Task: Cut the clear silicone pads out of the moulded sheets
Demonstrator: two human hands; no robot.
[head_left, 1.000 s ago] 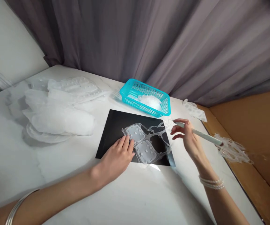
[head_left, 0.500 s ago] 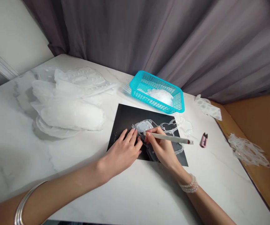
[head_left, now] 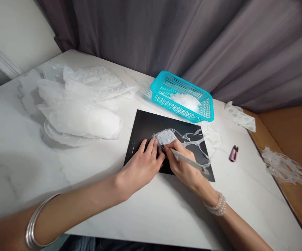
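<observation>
A black sheet (head_left: 143, 126) lies on the white marbled table, and on it rests a thin translucent white cut-out piece (head_left: 166, 137) with curling strips running to the right. My left hand (head_left: 142, 165) lies flat, fingers stretched, its tips on the near left edge of that piece. My right hand (head_left: 183, 165) pinches a slim pale pen-like tool (head_left: 186, 158). The tool's working end points down at the piece beside my left fingers and is partly hidden by my hands. Its back end slants right, over my right hand.
Behind the sheet stands a turquoise basket (head_left: 182, 113) with white pieces (head_left: 186, 101) inside. A pile of sheer white material (head_left: 82, 115) lies to the left. On the right are a small pink clipper-like item (head_left: 234, 154), a white strip (head_left: 240, 116) and tangled white scraps (head_left: 284, 167).
The tool's back end has tipped down and toward me, so it lies closer over my right hand. The whole view has shifted slightly; my left hand stays on the piece.
</observation>
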